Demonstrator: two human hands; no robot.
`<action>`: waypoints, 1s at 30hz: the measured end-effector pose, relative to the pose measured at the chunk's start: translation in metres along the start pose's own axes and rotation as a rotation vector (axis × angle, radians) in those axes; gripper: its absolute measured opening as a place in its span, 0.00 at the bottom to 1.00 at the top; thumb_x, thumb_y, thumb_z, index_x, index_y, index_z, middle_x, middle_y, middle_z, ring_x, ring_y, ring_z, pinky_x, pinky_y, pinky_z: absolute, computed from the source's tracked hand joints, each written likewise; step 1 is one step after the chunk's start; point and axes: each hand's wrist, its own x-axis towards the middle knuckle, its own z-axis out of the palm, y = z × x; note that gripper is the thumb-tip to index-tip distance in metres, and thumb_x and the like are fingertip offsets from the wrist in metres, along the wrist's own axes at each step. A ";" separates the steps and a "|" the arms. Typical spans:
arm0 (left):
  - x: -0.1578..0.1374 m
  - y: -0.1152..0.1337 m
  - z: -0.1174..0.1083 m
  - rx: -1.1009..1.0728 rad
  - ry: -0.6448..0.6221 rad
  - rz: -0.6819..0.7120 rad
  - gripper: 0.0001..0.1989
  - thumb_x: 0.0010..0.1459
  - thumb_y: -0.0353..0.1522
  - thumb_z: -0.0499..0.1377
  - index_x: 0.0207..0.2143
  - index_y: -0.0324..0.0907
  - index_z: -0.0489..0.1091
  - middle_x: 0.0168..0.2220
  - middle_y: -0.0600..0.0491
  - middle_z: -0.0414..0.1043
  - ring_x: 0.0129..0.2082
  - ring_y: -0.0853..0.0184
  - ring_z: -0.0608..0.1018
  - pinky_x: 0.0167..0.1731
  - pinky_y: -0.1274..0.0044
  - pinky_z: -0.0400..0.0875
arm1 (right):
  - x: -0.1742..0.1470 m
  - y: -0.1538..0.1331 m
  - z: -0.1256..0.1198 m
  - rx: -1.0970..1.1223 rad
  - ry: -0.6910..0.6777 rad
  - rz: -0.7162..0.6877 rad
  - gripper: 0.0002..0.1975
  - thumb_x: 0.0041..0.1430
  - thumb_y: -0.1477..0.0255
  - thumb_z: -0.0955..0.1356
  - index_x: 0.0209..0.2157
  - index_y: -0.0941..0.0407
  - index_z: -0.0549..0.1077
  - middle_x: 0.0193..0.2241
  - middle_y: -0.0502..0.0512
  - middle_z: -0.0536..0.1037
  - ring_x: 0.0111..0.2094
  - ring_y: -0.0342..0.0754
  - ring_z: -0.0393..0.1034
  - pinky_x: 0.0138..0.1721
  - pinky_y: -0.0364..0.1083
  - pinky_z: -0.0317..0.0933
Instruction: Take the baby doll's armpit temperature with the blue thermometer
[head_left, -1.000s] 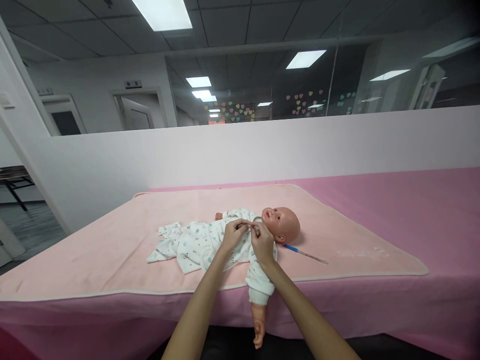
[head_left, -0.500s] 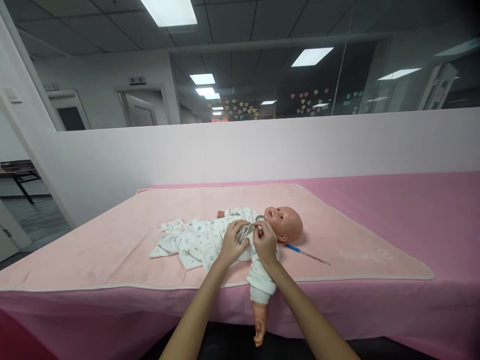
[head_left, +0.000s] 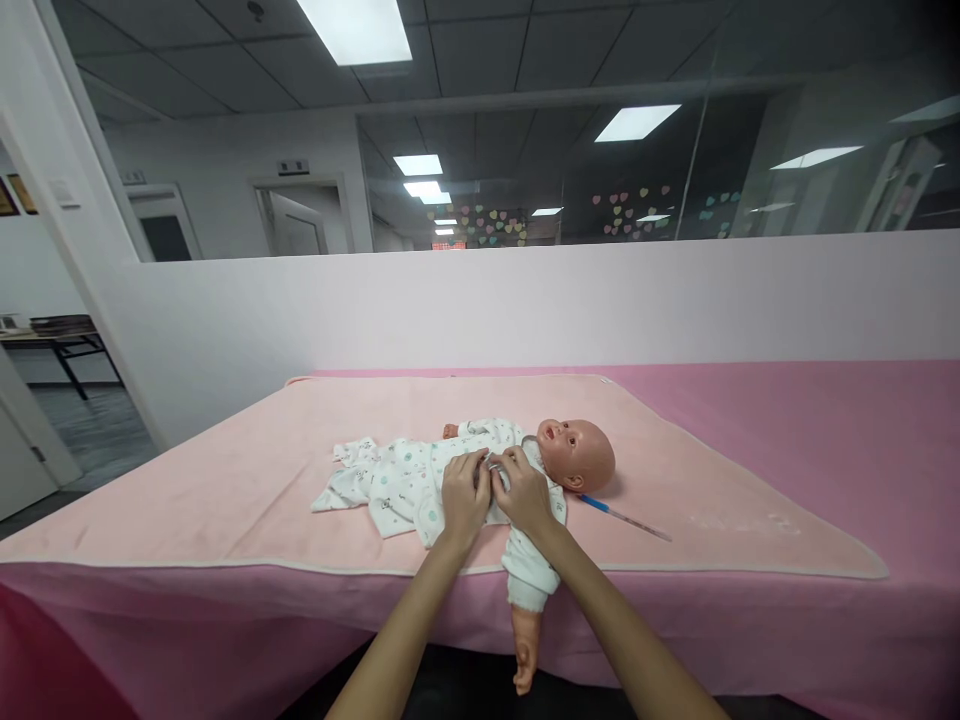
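Observation:
A baby doll (head_left: pixel 583 457) lies on its back, its head to the right. It wears a white garment (head_left: pixel 405 470) with small green prints. My left hand (head_left: pixel 465 492) is at the doll's chest, with its fingers curled closed on the cloth. Close beside it, my right hand (head_left: pixel 523 490) pinches the garment's front edge, below the doll's neck. The fingertips of both hands nearly meet, and what lies between them is mostly hidden. The doll's near arm (head_left: pixel 527 640) hangs over the table's front edge.
A thin stick with a blue end (head_left: pixel 626 519), thermometer-like, lies right of the doll's head. Under the doll spreads a peach blanket (head_left: pixel 247 470) over a pink cloth (head_left: pixel 847 450). A white low wall (head_left: pixel 525 305) with glass above it stands behind.
My hands have come closer together over the doll's chest, and the cloth between them is now more covered. The view has shifted slightly. The doll and stick stay in place.

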 end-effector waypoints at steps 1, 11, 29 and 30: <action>0.000 0.001 0.000 0.002 0.002 0.001 0.13 0.60 0.32 0.47 0.42 0.43 0.69 0.40 0.49 0.71 0.42 0.62 0.70 0.46 0.68 0.62 | 0.000 0.000 0.000 0.006 -0.003 0.009 0.10 0.56 0.73 0.59 0.34 0.56 0.72 0.33 0.54 0.71 0.24 0.42 0.64 0.23 0.40 0.55; -0.001 0.009 -0.006 0.025 -0.030 0.054 0.10 0.59 0.33 0.50 0.36 0.44 0.71 0.35 0.52 0.73 0.38 0.64 0.70 0.42 0.71 0.61 | 0.001 0.003 0.001 0.217 0.040 0.061 0.12 0.61 0.71 0.56 0.36 0.56 0.69 0.38 0.56 0.73 0.38 0.46 0.67 0.35 0.43 0.60; -0.001 0.003 0.003 0.308 -0.018 0.112 0.04 0.51 0.26 0.54 0.31 0.42 0.65 0.32 0.53 0.69 0.35 0.63 0.67 0.37 0.71 0.59 | 0.002 0.003 0.003 0.302 0.095 0.127 0.06 0.55 0.77 0.60 0.28 0.56 0.66 0.29 0.52 0.69 0.29 0.43 0.63 0.30 0.41 0.56; -0.001 0.002 0.004 0.306 -0.017 0.112 0.04 0.51 0.27 0.55 0.31 0.42 0.65 0.32 0.53 0.69 0.35 0.63 0.67 0.37 0.71 0.59 | 0.001 0.003 0.003 0.300 0.094 0.127 0.06 0.55 0.76 0.60 0.28 0.56 0.66 0.29 0.52 0.69 0.28 0.43 0.63 0.30 0.41 0.56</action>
